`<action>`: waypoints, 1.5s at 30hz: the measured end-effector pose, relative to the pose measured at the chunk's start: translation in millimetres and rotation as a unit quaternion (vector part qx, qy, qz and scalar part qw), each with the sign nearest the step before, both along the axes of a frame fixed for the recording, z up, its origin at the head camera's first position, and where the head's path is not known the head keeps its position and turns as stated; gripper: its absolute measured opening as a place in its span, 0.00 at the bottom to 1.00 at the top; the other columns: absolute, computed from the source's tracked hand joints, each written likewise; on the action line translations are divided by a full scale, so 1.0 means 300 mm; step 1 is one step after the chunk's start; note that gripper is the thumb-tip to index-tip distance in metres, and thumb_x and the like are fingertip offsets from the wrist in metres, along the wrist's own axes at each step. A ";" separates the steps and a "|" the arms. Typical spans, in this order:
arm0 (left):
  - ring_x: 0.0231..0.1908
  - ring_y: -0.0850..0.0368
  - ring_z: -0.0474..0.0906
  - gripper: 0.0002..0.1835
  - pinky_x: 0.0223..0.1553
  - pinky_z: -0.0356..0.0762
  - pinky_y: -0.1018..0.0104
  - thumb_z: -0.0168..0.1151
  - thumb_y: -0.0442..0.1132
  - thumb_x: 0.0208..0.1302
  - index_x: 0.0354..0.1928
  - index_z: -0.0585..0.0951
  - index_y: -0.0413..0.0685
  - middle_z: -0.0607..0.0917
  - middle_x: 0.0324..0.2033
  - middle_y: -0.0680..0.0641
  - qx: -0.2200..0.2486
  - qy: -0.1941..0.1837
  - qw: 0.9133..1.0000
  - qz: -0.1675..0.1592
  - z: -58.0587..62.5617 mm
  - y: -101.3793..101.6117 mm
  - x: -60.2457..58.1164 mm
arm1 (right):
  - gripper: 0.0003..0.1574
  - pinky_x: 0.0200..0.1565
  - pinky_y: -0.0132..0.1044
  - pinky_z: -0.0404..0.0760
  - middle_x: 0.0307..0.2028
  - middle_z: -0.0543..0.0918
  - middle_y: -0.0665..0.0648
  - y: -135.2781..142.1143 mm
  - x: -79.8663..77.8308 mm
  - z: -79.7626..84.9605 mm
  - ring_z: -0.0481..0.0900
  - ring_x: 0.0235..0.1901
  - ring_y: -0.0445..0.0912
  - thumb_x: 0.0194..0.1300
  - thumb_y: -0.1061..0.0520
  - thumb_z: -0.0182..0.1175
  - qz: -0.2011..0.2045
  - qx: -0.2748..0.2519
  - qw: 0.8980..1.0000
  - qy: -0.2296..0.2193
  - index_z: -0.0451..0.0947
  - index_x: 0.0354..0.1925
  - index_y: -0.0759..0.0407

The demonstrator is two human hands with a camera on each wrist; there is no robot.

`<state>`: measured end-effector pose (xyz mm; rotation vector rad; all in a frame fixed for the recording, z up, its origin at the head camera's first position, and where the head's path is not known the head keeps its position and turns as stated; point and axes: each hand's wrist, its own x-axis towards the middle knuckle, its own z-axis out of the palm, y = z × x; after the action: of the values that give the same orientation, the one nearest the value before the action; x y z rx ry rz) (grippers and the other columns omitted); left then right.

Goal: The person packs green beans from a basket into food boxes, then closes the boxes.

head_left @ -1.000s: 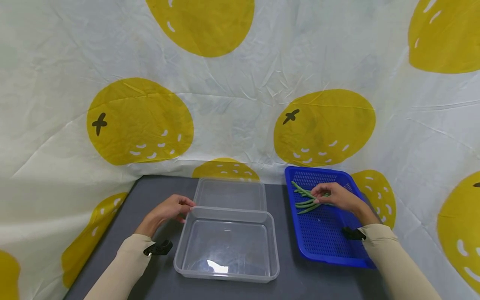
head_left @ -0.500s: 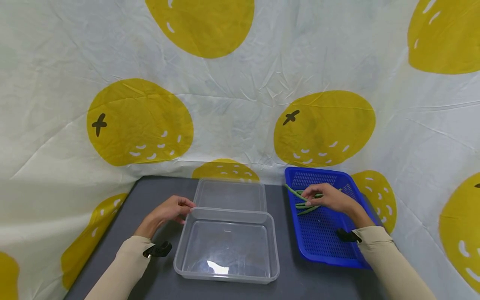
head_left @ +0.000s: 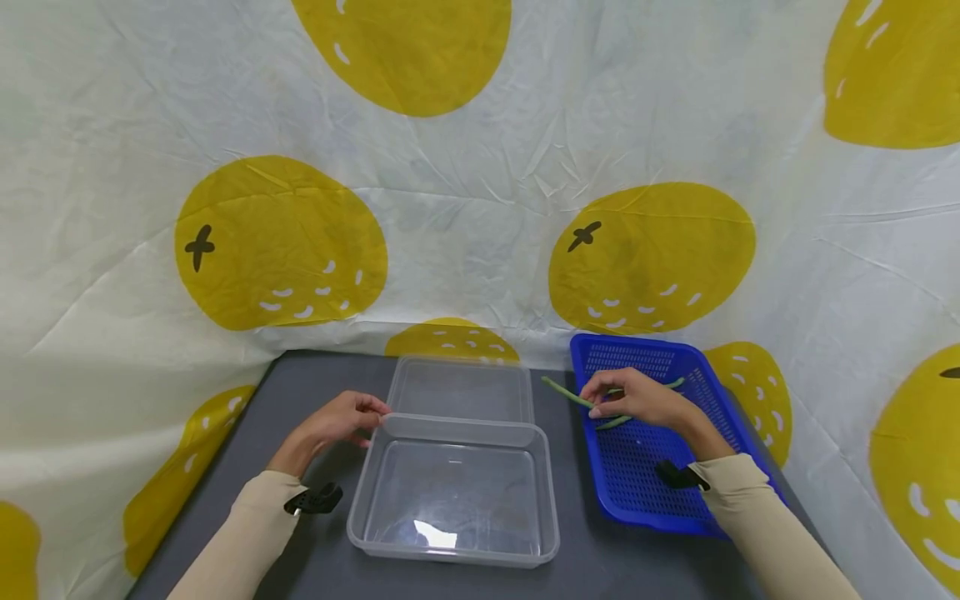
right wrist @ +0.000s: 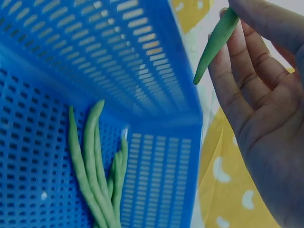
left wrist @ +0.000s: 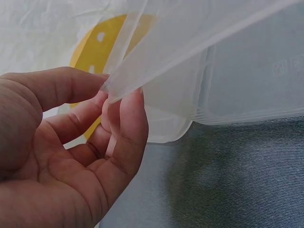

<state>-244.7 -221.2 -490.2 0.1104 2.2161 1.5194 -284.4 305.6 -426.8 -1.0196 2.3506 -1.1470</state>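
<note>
My right hand [head_left: 637, 398] pinches a single green bean [head_left: 561, 389] above the left side of a blue plastic basket [head_left: 648, 492]. The bean sticks out past the basket's left rim. Several more green beans [right wrist: 88, 173] lie at the bottom of the basket in the right wrist view; in the head view my hand partly hides them. On the other side, my left hand [head_left: 341, 419] pinches the far left corner of a clear plastic container [head_left: 457, 492] between thumb and fingers. No beans lie in the container.
A clear flat lid [head_left: 461, 387] lies on the dark grey tabletop [head_left: 315, 375] just behind the container. The basket stands to the container's right, with a strip of tabletop between them. A white cloth [head_left: 465, 250] with yellow fruit prints hangs behind.
My right hand has moved left with the green bean, carrying its tip from inside the basket to beyond the left rim. My left hand stays at the container's corner.
</note>
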 end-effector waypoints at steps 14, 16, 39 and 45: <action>0.45 0.50 0.79 0.19 0.40 0.85 0.56 0.61 0.39 0.72 0.57 0.79 0.32 0.81 0.51 0.31 0.019 0.006 1.000 -0.004 -0.017 -0.014 0.000 | 0.12 0.42 0.42 0.85 0.42 0.84 0.62 -0.090 0.031 0.009 0.82 0.40 0.47 0.67 0.61 0.67 0.029 -0.013 0.999 -0.008 0.84 0.48 0.51; 0.45 0.50 0.79 0.19 0.40 0.85 0.56 0.61 0.39 0.73 0.57 0.80 0.32 0.81 0.51 0.31 0.022 0.006 1.000 -0.001 -0.020 -0.014 0.000 | 0.12 0.42 0.42 0.85 0.41 0.83 0.63 -0.103 0.039 0.012 0.82 0.39 0.47 0.67 0.61 0.67 0.033 -0.016 0.999 -0.011 0.84 0.48 0.51; 0.40 0.53 0.79 0.18 0.36 0.85 0.58 0.60 0.36 0.73 0.57 0.79 0.29 0.82 0.49 0.32 0.025 0.005 1.000 0.005 -0.014 -0.009 0.004 | 0.13 0.45 0.45 0.85 0.42 0.83 0.56 -0.250 0.115 0.038 0.84 0.41 0.46 0.66 0.64 0.67 0.106 -0.050 0.993 -0.027 0.83 0.49 0.57; 0.40 0.53 0.80 0.17 0.36 0.85 0.58 0.59 0.36 0.73 0.56 0.80 0.29 0.82 0.48 0.32 0.025 0.002 1.000 0.007 -0.012 -0.007 0.003 | 0.13 0.46 0.46 0.84 0.42 0.83 0.53 -0.289 0.129 0.035 0.83 0.41 0.45 0.66 0.59 0.68 0.121 -0.047 0.991 -0.035 0.83 0.49 0.54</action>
<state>-243.7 -223.3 -493.8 0.1137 2.1869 1.5833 -245.8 219.0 -416.3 -1.2378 2.0681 -1.1859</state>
